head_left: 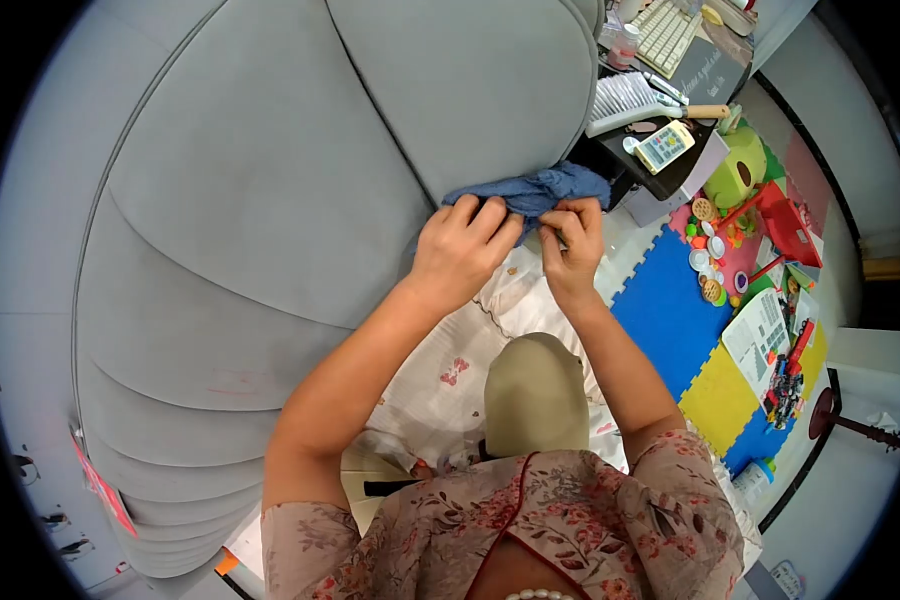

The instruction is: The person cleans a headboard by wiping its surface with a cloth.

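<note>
A crumpled blue cloth (560, 184) lies against the lower edge of the grey padded headboard (270, 170). My left hand (462, 250) presses on the cloth's left part, its fingers bent over the fabric. At the cloth's right part, my right hand (573, 248) pinches the fabric between thumb and fingers. Beneath both hands lies a white sheet (440, 360) with small pink prints.
To the right, a black bedside table (670, 178) bears a white brush (622, 102) and a remote control (665, 147). Toys and a red toy piece (790, 230) lie on coloured foam mats (675, 300). A keyboard (667, 38) is at the top right.
</note>
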Demonstrator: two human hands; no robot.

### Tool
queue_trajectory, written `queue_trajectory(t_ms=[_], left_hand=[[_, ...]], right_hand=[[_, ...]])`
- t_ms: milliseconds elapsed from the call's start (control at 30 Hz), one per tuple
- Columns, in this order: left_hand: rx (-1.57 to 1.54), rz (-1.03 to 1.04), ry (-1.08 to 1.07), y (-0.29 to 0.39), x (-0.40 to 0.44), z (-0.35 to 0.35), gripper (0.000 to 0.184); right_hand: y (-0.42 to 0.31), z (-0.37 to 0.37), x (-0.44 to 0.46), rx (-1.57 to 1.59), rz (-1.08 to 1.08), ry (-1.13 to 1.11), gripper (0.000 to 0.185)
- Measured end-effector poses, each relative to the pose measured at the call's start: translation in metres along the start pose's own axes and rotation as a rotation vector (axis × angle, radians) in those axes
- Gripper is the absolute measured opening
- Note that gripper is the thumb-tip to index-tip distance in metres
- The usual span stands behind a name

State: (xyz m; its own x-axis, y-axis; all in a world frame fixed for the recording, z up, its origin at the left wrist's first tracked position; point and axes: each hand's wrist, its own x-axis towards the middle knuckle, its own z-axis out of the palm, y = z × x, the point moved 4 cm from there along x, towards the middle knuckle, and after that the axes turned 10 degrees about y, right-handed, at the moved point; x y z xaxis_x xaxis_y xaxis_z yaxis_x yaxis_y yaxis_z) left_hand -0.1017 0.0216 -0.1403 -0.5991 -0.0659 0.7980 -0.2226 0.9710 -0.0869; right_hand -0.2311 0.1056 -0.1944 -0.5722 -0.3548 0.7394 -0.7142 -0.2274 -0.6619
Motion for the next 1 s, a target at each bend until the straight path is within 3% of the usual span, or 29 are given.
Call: queue_trajectory(t_ms=[133, 233, 367, 433, 467, 533, 567, 733, 767, 833, 867, 933, 1000], left_hand=[[-0.125, -0.193, -0.061, 0.006, -0.005, -0.006, 0.032], [-0.378, -0.484, -0.036, 0.005, 0.023, -0.026, 0.036], [-0.489, -0.521, 0.006, 0.008, 0.066, -0.044, 0.04], [-0.596, -0.527, 0.058, 0.01, 0.085, -0.052, 0.037], [-0.595, -0.524, 0.055, 0.011, 0.091, -0.055, 0.037], [-0.654, -0.503, 0.09, 0.011, 0.099, -0.058, 0.033], [-0.652, -0.504, 0.087, 0.01, 0.101, -0.059, 0.033], [-0.776, -0.621, -0.024, 0.001, 0.094, -0.05, 0.023], [-0.802, -0.723, -0.073, -0.001, 0.085, -0.048, 0.021], [-0.863, -0.947, -0.193, 0.001, 0.06, -0.045, 0.017], [-0.897, -1.07, -0.265, 0.002, 0.044, -0.042, 0.016], [-0.941, -1.164, -0.297, 0.007, 0.015, -0.035, 0.017], [-0.986, -1.152, -0.244, 0.011, 0.003, -0.035, 0.021]], right_hand=[[-0.004, -0.005, -0.003, 0.086, 0.107, -0.106, 0.024], [-0.019, -0.018, 0.018, 0.203, 0.317, -0.197, 0.024], [-0.039, -0.037, 0.054, 0.188, 0.108, -0.147, 0.028], [-0.04, -0.041, 0.063, 0.284, 0.129, -0.141, 0.048], [-0.042, -0.044, 0.062, 0.285, 0.131, -0.137, 0.048], [-0.044, -0.046, 0.055, 0.622, 0.422, -0.156, 0.077], [-0.045, -0.046, 0.054, 0.626, 0.489, -0.148, 0.098], [-0.024, -0.059, 0.05, 0.555, 0.439, -0.22, 0.101], [-0.018, -0.061, 0.042, 0.578, 0.501, -0.224, 0.098], [-0.007, -0.063, 0.029, 0.6, 0.564, -0.252, 0.081], [-0.007, -0.064, 0.028, 0.546, 0.593, -0.291, 0.058], [-0.017, -0.065, 0.036, 0.348, 0.585, -0.27, 0.046], [-0.034, -0.057, 0.062, 0.311, 0.499, -0.214, 0.047]])
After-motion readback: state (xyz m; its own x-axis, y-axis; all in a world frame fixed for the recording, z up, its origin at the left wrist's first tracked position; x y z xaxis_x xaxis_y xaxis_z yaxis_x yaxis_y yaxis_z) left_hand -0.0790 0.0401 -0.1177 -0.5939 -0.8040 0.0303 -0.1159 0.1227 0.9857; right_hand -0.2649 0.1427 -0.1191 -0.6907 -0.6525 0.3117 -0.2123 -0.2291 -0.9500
